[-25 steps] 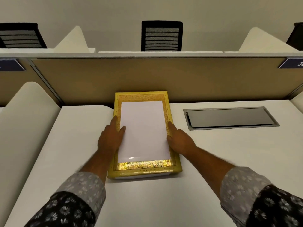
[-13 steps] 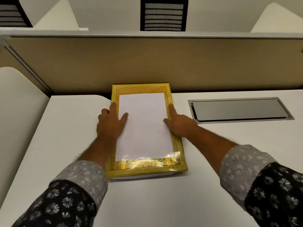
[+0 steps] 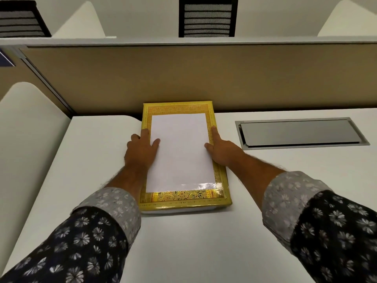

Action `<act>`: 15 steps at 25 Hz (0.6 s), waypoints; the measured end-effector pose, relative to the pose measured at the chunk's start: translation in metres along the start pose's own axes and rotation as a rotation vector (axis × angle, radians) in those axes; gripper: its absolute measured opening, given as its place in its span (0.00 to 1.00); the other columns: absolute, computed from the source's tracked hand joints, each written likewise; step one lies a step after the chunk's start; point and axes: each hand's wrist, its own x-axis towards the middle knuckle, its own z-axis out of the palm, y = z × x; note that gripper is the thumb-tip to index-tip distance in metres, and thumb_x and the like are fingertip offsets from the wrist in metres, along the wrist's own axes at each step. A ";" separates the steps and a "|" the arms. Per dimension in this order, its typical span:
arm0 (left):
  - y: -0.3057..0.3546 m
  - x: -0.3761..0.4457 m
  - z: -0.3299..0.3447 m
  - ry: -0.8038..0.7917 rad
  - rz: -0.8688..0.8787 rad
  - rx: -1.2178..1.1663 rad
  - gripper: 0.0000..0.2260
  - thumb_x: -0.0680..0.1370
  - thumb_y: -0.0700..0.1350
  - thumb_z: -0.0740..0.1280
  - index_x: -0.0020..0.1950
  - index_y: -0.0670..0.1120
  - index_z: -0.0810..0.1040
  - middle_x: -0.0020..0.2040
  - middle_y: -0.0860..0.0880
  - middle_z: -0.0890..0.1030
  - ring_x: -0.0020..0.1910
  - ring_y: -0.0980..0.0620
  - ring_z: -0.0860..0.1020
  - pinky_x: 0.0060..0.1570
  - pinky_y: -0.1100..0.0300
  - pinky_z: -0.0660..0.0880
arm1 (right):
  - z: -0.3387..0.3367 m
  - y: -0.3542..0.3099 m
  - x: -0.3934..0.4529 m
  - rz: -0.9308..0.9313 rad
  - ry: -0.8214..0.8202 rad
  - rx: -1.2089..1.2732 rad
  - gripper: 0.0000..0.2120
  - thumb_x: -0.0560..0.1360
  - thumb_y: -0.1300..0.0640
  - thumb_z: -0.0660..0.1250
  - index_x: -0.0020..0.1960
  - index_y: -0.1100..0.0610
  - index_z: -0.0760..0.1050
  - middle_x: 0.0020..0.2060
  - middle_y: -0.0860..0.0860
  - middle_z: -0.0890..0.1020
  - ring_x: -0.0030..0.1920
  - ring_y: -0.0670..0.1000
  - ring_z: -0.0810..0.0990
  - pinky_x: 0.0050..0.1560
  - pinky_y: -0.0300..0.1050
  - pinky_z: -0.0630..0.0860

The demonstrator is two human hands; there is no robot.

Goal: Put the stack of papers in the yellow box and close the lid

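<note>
A white desk (image 3: 204,242) is filling most of the view, and a beige partition (image 3: 183,78) is standing along its far edge. A grey cable hatch (image 3: 299,132) is lying flush in the desk on the right side, with its lid down. Behind the partition, the back of a black chair (image 3: 208,17) is showing, and a second one is partly cut off at the top left.

The yellow box (image 3: 221,180) is lying flat on the desk, its far end touching the partition. The stack of papers (image 3: 181,152) is resting on top of the box, inside the patterned gold border. I cannot tell if this surface is the lid or the inside of the box.

The left hand (image 3: 140,154) is lying open and flat at the left edge of the papers, fingers spread. The right hand (image 3: 222,150) is also open, pressing at the right edge, one finger pointing forward. Both arms are wearing dark flowered sleeves with grey cuffs.
</note>
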 end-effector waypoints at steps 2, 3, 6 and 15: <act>-0.002 -0.008 -0.004 -0.083 -0.010 0.049 0.31 0.84 0.64 0.57 0.83 0.53 0.57 0.74 0.37 0.71 0.71 0.32 0.72 0.62 0.36 0.76 | 0.003 0.004 -0.015 -0.005 0.031 0.000 0.36 0.85 0.37 0.49 0.85 0.45 0.34 0.71 0.64 0.78 0.66 0.66 0.81 0.65 0.61 0.78; -0.001 -0.015 -0.007 -0.116 -0.016 0.066 0.31 0.84 0.64 0.57 0.84 0.54 0.55 0.75 0.37 0.69 0.72 0.32 0.71 0.64 0.36 0.75 | 0.006 0.008 -0.025 -0.010 0.046 -0.010 0.36 0.85 0.37 0.49 0.85 0.44 0.35 0.69 0.62 0.79 0.64 0.64 0.82 0.62 0.61 0.79; 0.003 -0.047 -0.014 -0.156 -0.046 0.061 0.32 0.83 0.63 0.59 0.84 0.54 0.57 0.76 0.39 0.67 0.73 0.34 0.69 0.65 0.37 0.74 | 0.012 0.022 -0.064 -0.013 0.062 -0.047 0.35 0.84 0.36 0.50 0.85 0.43 0.38 0.65 0.59 0.81 0.61 0.61 0.83 0.58 0.60 0.80; 0.026 -0.180 -0.010 -0.103 0.044 0.076 0.31 0.81 0.61 0.66 0.80 0.47 0.68 0.84 0.43 0.62 0.83 0.41 0.60 0.79 0.41 0.61 | 0.025 0.052 -0.170 -0.060 0.128 -0.037 0.34 0.86 0.40 0.54 0.86 0.45 0.43 0.67 0.56 0.81 0.61 0.58 0.84 0.60 0.58 0.83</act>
